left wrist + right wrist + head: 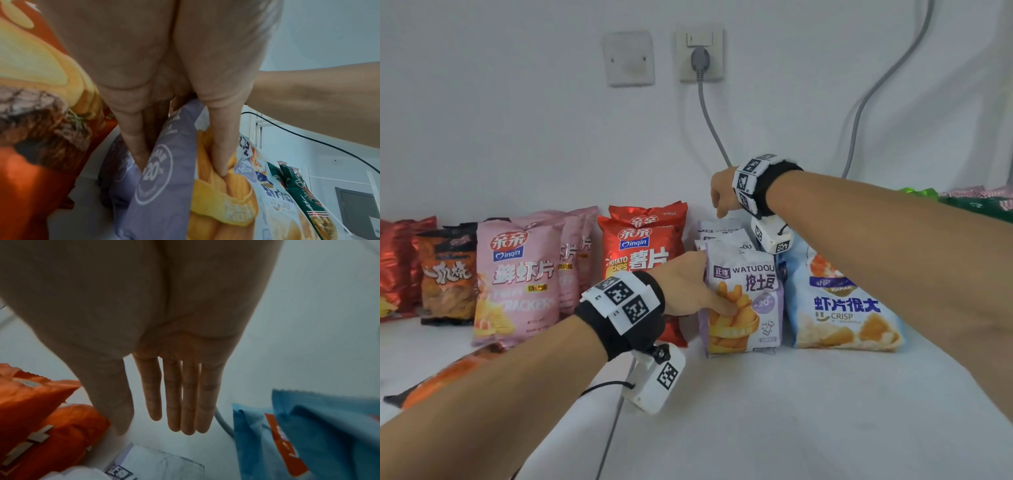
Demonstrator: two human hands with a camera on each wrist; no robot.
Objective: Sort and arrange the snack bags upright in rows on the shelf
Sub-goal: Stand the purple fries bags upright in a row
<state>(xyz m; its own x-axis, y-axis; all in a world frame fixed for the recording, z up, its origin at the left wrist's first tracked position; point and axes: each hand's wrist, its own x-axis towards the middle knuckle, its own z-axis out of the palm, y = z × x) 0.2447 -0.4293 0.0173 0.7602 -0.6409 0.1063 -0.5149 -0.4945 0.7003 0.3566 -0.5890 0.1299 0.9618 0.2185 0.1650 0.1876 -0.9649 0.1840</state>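
A purple Watudou potato snack bag [743,298] stands upright at the front of a short row of like bags [722,229]. My left hand [709,291] grips its left edge, thumb [222,162] pressed on the printed front and fingers [139,154] behind it. My right hand [722,202] hovers just above the back purple bags, fingers [179,410] straight and pointing down, holding nothing. The top of a pale bag [160,464] lies below them.
Upright on the white shelf [756,411] stand a blue crisp bag [842,301], red potato chip bags [640,246], pink prawn cracker bags [517,284], a dark bag [448,277] and red bags [397,267]. An orange bag [448,373] lies flat at front left. Green bags [976,205] sit far right. A grey cable [709,116] hangs behind.
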